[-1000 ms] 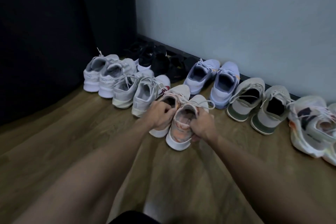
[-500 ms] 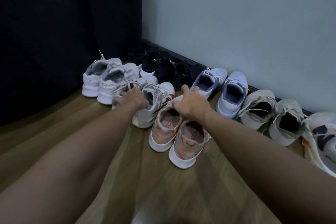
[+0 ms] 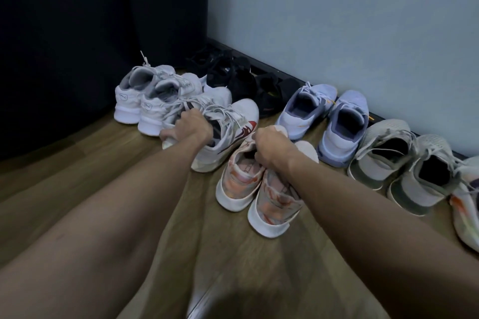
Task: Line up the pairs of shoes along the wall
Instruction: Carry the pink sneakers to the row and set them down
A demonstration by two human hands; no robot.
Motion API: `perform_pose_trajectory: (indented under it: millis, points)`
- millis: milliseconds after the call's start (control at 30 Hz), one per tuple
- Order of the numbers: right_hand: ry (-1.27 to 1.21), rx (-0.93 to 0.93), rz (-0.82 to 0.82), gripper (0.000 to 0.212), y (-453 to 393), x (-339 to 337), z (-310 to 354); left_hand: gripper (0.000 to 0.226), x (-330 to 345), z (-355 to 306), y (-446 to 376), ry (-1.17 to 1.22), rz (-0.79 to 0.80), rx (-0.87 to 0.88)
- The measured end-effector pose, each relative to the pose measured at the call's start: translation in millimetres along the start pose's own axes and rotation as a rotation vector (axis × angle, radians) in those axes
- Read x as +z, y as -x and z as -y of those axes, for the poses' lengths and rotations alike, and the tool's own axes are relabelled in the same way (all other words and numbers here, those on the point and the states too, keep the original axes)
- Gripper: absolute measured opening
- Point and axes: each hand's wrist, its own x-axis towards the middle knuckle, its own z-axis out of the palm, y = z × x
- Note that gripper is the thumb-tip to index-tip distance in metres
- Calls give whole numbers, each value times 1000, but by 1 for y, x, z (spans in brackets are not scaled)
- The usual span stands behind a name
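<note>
Now our left hand (image 3: 190,128) has shifted onto the white red-marked pair (image 3: 228,132), clenched on it, and our right hand (image 3: 272,149) grasps the pink pair (image 3: 259,189) — both sit short of the wall (image 3: 337,21).

One head-worn wide-angle view — forward and down, close over the floor (image 3: 77,176), toward the wall (image 3: 337,21).

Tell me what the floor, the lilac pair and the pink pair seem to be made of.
Floor: wood or wood-look laminate, by the brown plank grain and faint sheen.
Lilac pair: probably matte knit or mesh uppers on smooth foam-like soles.
Pink pair, held by the right hand: fabric-like printed uppers, smooth white rubbery soles; too dim to be sure.
</note>
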Motion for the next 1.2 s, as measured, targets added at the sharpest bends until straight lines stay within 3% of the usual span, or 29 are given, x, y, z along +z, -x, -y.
perform_pose_trajectory:
  millis: [167,367,467,533,567,633,700,767,833,967,1100,1200]
  points:
    - [-87,35,-186,26,12,-1,2,22,2,6,0,69,-36,12]
    - [-73,82,-230,34,4,15,19,12,0,2,-6,127,-47,68]
    - [-136,67,-73,41,-2,10,6,21,-10,3,0,155,-1,104]
    - [-286,67,114,52,-3,-1,-11,12,-17,8,9,183,11,149]
    - [-400,96,204,61,0,-10,-21,10,-19,9,16,186,-16,175]
    - [-552,117,291,85,13,-24,-40,27,-21,11,35,108,-147,268]
    - [-494,133,331,105,35,-32,-59,30,-24,6,63,0,-315,529]
    - [-266,165,421,113,59,-32,-74,26,-24,-6,100,-29,-296,843]
    - [-135,200,472,101,81,-25,-79,35,-23,-18,133,-75,-144,929]
    - [-464,295,356,56,104,-4,-56,40,-6,-26,165,-244,255,729]
    - [-523,397,46,34,104,9,-44,33,2,-27,166,-84,285,690]
    - [-582,496,-53,40,98,16,-41,19,7,-26,157,63,250,740]
